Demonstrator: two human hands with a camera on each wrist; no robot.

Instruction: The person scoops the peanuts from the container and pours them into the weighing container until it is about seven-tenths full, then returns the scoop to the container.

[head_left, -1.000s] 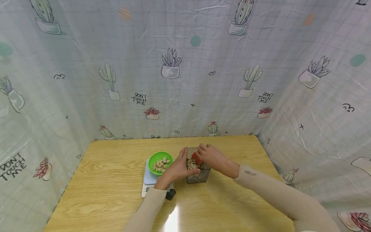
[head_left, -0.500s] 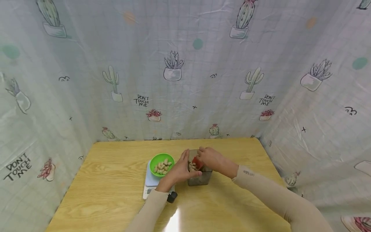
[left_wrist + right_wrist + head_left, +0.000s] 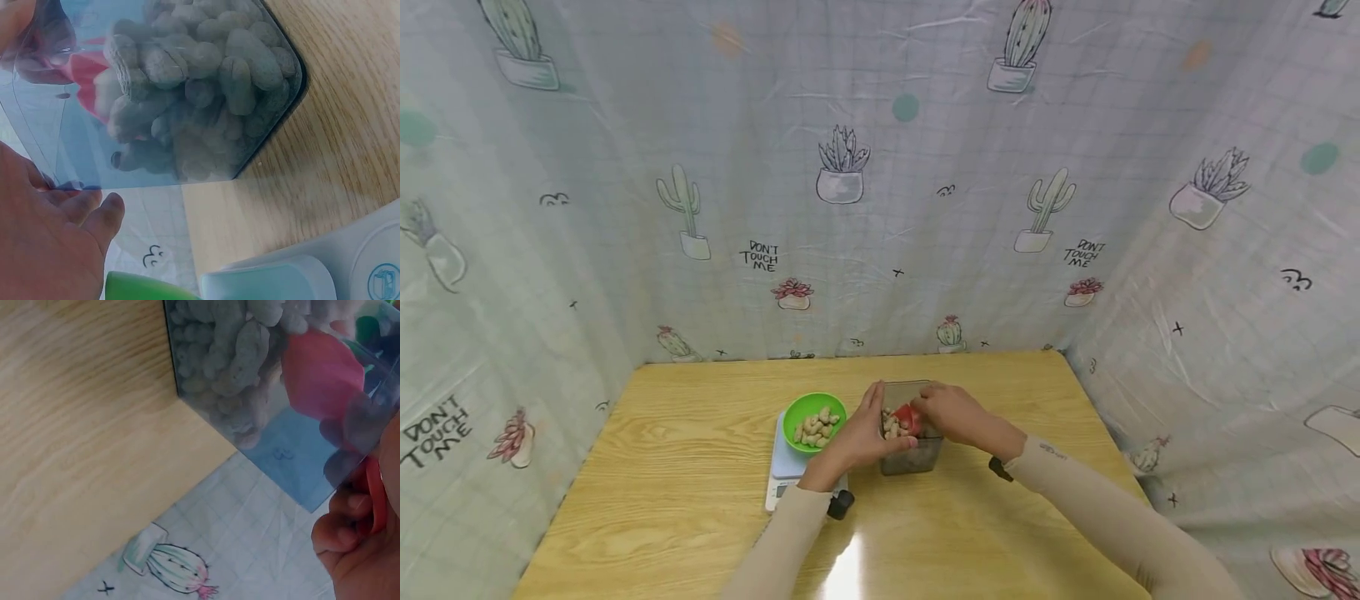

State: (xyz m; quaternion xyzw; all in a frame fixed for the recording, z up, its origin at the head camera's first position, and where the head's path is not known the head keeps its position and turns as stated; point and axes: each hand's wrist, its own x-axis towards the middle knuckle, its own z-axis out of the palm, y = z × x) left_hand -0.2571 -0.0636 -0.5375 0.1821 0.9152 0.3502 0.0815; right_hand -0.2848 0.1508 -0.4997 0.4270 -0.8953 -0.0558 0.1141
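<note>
A clear plastic container [image 3: 912, 461] partly filled with peanuts [image 3: 244, 69] stands on the table. My left hand [image 3: 863, 429] holds it at the left side, fingers along the far part of the rim and thumb across the near side. My right hand [image 3: 958, 414] grips the handle of a red scoop [image 3: 907, 419] at the container's right rim. Through the wall in the right wrist view, the scoop's head [image 3: 322, 375] lies against the peanuts. How much it carries is hidden. Left of the container, a green bowl [image 3: 790, 411] with several peanuts sits on a kitchen scale [image 3: 784, 467].
The wooden table [image 3: 700, 467] extends around the container and scale. A curtain [image 3: 880, 233] printed with cacti hangs behind and at both sides. The scale stands close to my left forearm.
My right hand has shifted slightly right and its wrist has turned, showing the black wrist camera. The red scoop has changed its tilt inside the container. My left hand keeps its hold.
</note>
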